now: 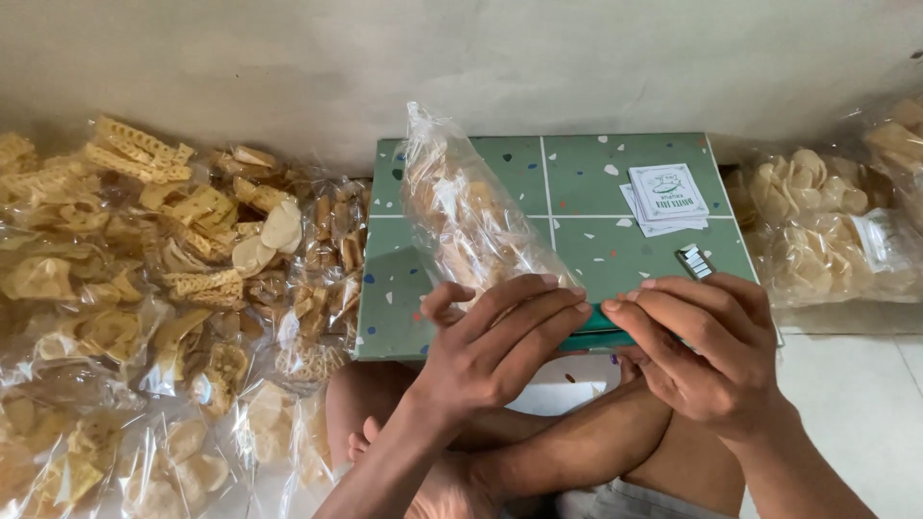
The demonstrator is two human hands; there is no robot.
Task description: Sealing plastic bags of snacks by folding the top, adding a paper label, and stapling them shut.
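**Both hands on the cracker bag**

Head view: I see my left hand [500, 351] curled shut around the lower end of a clear bag [471, 216] of crackers, which stands tilted over the green surface [596, 173]. My right hand [707, 351] meets it fingertip to fingertip at the bag's base; whether its grip holds anything I cannot tell. A stapler [694, 260] lies just beyond the right fingers, paper labels [665, 195] farther back. Packed bags [144, 288] pile at left, more [827, 231] at right
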